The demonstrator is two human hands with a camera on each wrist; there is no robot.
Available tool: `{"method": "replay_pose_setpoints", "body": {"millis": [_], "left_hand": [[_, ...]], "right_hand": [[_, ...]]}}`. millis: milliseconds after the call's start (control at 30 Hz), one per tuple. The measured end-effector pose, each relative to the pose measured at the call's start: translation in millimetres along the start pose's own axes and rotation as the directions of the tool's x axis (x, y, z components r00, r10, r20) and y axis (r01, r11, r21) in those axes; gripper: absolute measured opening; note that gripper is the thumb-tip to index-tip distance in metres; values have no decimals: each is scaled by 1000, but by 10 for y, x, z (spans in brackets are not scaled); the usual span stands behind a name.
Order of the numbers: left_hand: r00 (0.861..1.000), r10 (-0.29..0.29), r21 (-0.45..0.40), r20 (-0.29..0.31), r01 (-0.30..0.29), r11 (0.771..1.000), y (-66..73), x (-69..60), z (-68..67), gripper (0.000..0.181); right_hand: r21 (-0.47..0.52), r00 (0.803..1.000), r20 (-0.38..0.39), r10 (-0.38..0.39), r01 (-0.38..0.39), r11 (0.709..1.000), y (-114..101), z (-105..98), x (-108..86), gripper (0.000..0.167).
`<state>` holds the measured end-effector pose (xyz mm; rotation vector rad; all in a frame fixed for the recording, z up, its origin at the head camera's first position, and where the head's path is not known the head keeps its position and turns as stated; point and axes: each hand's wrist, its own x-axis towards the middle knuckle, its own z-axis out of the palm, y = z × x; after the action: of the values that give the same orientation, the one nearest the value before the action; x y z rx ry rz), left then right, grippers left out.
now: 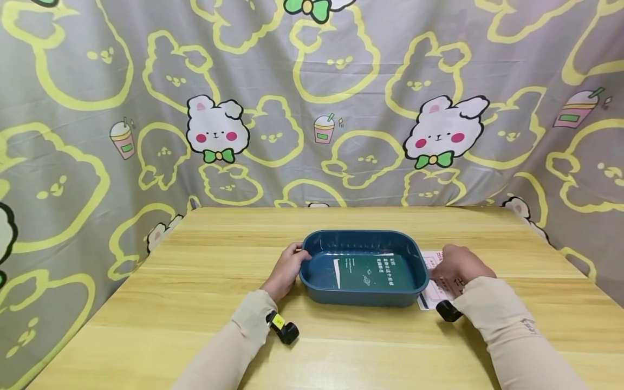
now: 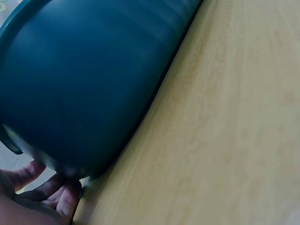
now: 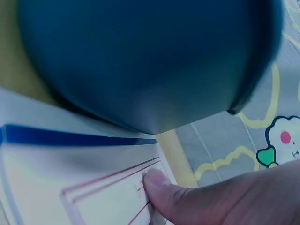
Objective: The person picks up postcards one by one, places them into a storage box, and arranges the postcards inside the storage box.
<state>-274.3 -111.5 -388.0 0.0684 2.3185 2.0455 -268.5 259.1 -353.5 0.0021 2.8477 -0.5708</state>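
Observation:
A dark blue oval basin [image 1: 341, 298] stands on the table, with a green printed book [image 1: 363, 272] lying inside it. My left hand [image 1: 286, 271] grips the basin's left end, thumb over the rim and fingers against the outer wall; the left wrist view shows these fingers [image 2: 68, 199] beside the basin [image 2: 89, 84]. Against the basin's right side lies a white printed sheet or booklet [image 1: 429, 300] with red lines. My right hand [image 1: 460, 265] holds its right side, the thumb [image 3: 161, 185] on the top face of the white item [image 3: 37, 178]; the other fingers are hidden.
The wooden table [image 1: 219, 244] runs back to a grey curtain [image 1: 273, 65] with yellow outlines and cartoon rabbits. A small black device is strapped at each wrist, the left one [image 1: 287, 331] with a yellow label.

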Motion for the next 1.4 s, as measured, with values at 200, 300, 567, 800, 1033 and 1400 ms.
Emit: {"method": "replay_pose_setpoints", "body": {"millis": [200, 300, 567, 800, 1033, 1400], "left_hand": [[1000, -2, -2, 5, 2, 1000, -15, -3, -16, 38], [1000, -2, -5, 3, 2, 1000, -19, -4, -21, 37], [1000, -10, -10, -5, 10, 1000, -7, -8, -11, 36], [1000, -5, -9, 6, 5, 1000, -11, 0, -5, 36], [1000, -10, -2, 10, 10, 1000, -8, 15, -16, 36], [1000, -3, -4, 16, 3, 1000, -12, -7, -15, 36]], "right_hand": [[146, 1000, -19, 24, -21, 989, 122, -9, 55, 63], [291, 998, -47, 36, -21, 956, 165, -1, 56, 73], [462, 962, -251, 107, 22, 886, 267, 102, 138, 62], [613, 911, -361, 200, 70, 787, 358, 180, 226, 58], [880, 887, -393, 241, 288, 377, 475, 239, 268, 24], [568, 417, -804, 423, 331, 754, 288, 309, 289, 37]]}}
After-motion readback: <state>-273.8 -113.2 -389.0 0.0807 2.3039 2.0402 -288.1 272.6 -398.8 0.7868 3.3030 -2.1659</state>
